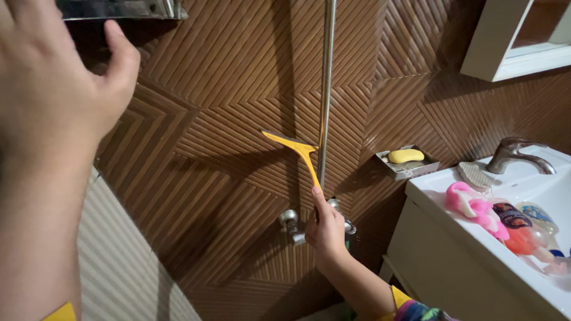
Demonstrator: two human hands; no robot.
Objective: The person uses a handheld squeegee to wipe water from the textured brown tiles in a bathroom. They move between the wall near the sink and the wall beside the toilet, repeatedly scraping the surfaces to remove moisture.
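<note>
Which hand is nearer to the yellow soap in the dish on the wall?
The right hand, holding the yellow squeegee, is below and left of the yellow soap. The left hand is far left, raised.

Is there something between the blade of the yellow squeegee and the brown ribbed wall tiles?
Nothing visible. The right hand holds the yellow plastic squeegee with its blade against the brown ribbed wall tiles. The vertical metal pipe runs just right of the blade, beside it, not in front.

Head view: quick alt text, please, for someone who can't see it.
The right hand holds a yellow squeegee against a brown ribbed tile wall beside a vertical metal pipe. The left hand is raised, open. A white sink stands right.
</note>
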